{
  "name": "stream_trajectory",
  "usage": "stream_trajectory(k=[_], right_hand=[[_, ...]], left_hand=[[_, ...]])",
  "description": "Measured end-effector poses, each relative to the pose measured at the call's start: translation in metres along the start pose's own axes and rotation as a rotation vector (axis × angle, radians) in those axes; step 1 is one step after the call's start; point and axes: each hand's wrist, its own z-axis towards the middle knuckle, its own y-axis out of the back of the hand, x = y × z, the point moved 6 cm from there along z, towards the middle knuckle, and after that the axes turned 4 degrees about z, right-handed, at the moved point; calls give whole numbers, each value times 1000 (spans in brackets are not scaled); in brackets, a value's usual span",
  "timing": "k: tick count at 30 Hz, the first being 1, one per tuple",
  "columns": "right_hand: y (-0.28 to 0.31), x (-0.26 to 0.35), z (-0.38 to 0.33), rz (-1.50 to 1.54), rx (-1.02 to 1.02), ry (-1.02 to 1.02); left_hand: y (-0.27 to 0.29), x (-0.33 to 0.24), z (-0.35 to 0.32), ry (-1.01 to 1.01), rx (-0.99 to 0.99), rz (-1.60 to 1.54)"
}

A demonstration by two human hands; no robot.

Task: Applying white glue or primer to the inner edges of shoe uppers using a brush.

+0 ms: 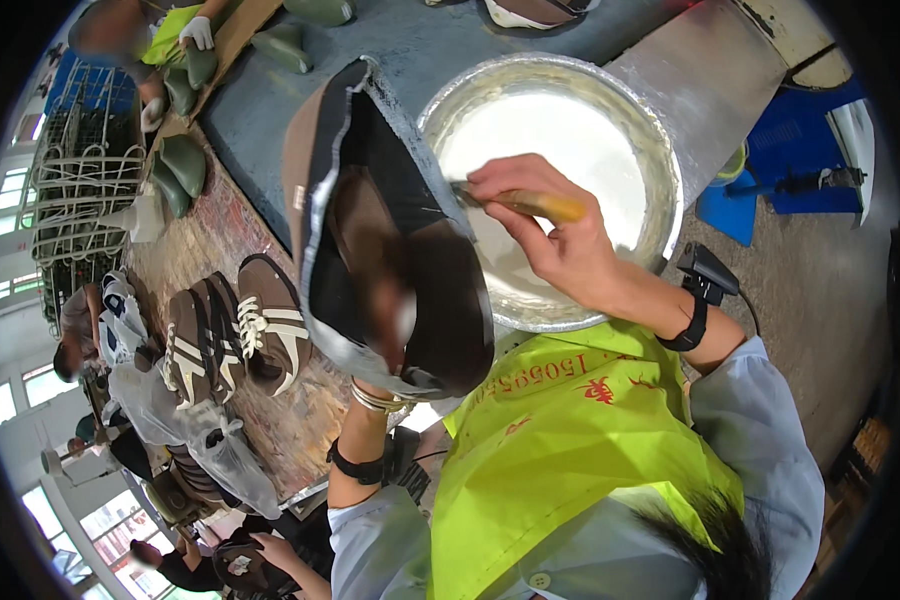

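My right hand [555, 232] grips a brush with a yellow handle [545, 206]; its tip lies in the white liquid of a large round metal basin [660, 160]. A brown and black shoe upper [390, 240] is held up sole-side toward me, just left of the basin. My left hand [375, 385] is mostly hidden under and inside it; only the wrist with bangles and a black band shows. The brush head is hidden behind the shoe's edge.
Several brown-and-white sneakers [235, 335] stand on the worn wooden bench at left, with clear plastic bags [195, 435] below them. Green shoe lasts [182, 165] lie along the bench's far side. Other people work at the far left and top left. A blue stool [800, 150] stands right.
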Motion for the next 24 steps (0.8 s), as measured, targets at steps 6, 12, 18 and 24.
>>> stream_trajectory(k=[6,12,18,24], right_hand=[[3,12,-14,113,3,6],[6,2,-35,198,58,-95],[14,-11,-12,90,-89,9],[5,3,-22,131,10,41]], left_hand=[[-21,-9,7,-7,117,32],[-24,-10,10,-43,74,40],[-9,-19,15,-129,-127,40],[-7,-21,14,-194,-245,64]])
